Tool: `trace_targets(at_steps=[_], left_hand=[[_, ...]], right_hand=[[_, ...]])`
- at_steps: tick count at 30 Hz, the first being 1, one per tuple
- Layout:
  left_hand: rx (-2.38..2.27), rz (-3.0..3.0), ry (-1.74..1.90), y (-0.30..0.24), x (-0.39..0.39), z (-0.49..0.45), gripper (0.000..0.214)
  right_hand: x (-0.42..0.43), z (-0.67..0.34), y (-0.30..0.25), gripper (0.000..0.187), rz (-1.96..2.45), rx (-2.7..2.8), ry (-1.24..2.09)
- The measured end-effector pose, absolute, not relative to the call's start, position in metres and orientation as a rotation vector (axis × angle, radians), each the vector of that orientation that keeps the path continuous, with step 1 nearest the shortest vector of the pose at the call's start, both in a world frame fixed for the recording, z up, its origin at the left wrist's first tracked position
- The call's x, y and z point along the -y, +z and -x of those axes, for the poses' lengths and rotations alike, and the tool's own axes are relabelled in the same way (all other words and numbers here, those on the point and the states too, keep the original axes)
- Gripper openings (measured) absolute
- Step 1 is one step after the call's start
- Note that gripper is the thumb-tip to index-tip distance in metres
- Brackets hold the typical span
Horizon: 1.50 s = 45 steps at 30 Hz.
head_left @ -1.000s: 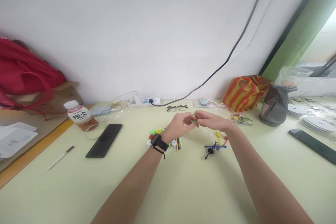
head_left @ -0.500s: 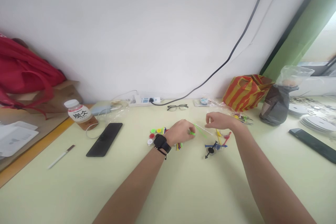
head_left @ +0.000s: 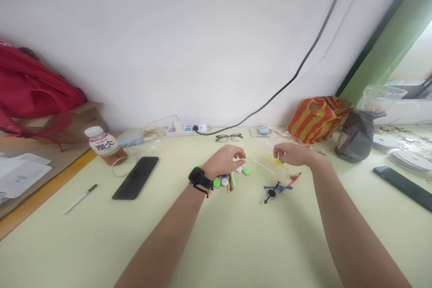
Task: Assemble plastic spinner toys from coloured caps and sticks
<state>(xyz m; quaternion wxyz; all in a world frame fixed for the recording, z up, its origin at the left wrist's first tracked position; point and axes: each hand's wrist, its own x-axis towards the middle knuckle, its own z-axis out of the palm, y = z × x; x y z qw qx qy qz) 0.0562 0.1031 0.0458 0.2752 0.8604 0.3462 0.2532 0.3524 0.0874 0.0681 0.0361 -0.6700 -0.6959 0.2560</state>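
My left hand (head_left: 225, 161), with a black watch on its wrist, hovers over loose plastic parts. Its thumb and forefinger are apart with nothing seen between them. Just beyond the fingertips lies a green round piece (head_left: 246, 171). Under the hand are more round pieces, a white one (head_left: 224, 182) among them, and a bunch of coloured sticks (head_left: 231, 183). My right hand (head_left: 293, 154) pinches a yellow arrow-like piece (head_left: 277, 162), partly hidden by the fingers. Nearer me lie a black arrow spinner (head_left: 271, 193), a blue one (head_left: 280, 188) and a red one (head_left: 294, 179).
Between the hands lie a white stick (head_left: 263, 165) and a green stick (head_left: 258, 168). Eyeglasses (head_left: 229, 138) and a power strip (head_left: 187, 129) are near the wall. A phone (head_left: 135, 178), a bottle (head_left: 105, 146) and a pen (head_left: 80, 199) are left; a striped bag (head_left: 313, 119) stands right.
My left hand has drawn back leftward, letting go of the green round piece. My right hand has moved right, and the yellow piece has shifted away from the red spinner into its fingers.
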Motion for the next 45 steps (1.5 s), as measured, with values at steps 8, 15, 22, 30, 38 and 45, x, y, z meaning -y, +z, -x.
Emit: trace_targets(at_steps=[8, 15, 22, 30, 38, 45], left_hand=[[-0.743, -1.737, 0.931, 0.043, -0.100, -0.084, 0.037], [-0.886, -1.851, 1.081, 0.052, -0.101, -0.074, 0.023], [-0.957, -2.088, 1.056, 0.060, -0.093, -0.071, 0.026], [-0.763, -2.013, 1.008, 0.064, -0.094, -0.067, 0.017], [-0.736, -2.063, 0.824, 0.057, -0.085, -0.065, 0.014], [-0.694, -2.242, 0.276, 0.044, -0.081, -0.067, 0.017]], right_hand=[[-0.077, -0.289, 0.087, 0.021, 1.156, 1.819, 1.126], [-0.079, -0.268, 0.084, 0.027, 1.260, 1.843, 0.817], [-0.080, -0.267, 0.077, 0.025, 1.143, 1.757, 1.113], [-0.078, -0.271, 0.077, 0.007, 1.078, 1.741, 1.321], [-0.090, -0.281, 0.059, 0.021, 1.706, 2.007, 0.875], [-0.093, -0.303, 0.055, 0.018, 1.879, 2.266, 0.726]])
